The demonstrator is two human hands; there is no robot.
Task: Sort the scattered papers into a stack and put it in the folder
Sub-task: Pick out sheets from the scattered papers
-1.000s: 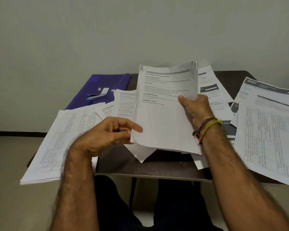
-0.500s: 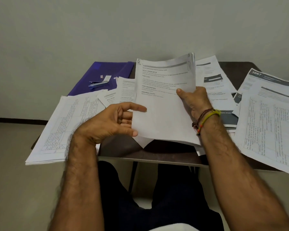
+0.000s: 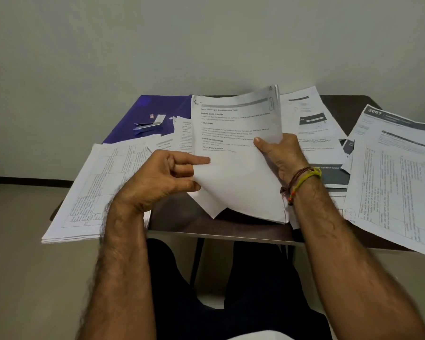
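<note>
Lying closed and flat at the far left of the bench (image 3: 201, 222), the purple folder (image 3: 157, 106) is seen with no papers inside it that can be made out; a small metal stapler (image 3: 147, 125) and a white label (image 3: 159, 118) rest on its cover. The near edge of the folder is overlapped by loose printed sheets (image 3: 182, 133). A sheaf of papers (image 3: 238, 153) is held raised above the middle of the bench, tilted toward the viewer. It is gripped at its right edge by the right hand (image 3: 284, 155), thumb on the printed face and the other fingers hidden behind the sheets. Its left edge is pinched by the left hand (image 3: 162, 177), the index finger laid across the front and the remaining fingers (image 3: 182, 171) curled beneath. Headings such as "TASK GOAL" can be read on the top sheet. A stack of table-printed pages (image 3: 98, 190) is shown at the near left, overhanging the bench edge. A further spread of forms (image 3: 400, 182), one numbered 3667, lies at the right, also overhanging. Between these and the held sheaf, dark-banded leaflets (image 3: 312, 128) are scattered at the far right. Thread bracelets (image 3: 302, 179) are worn on the right wrist.
</note>
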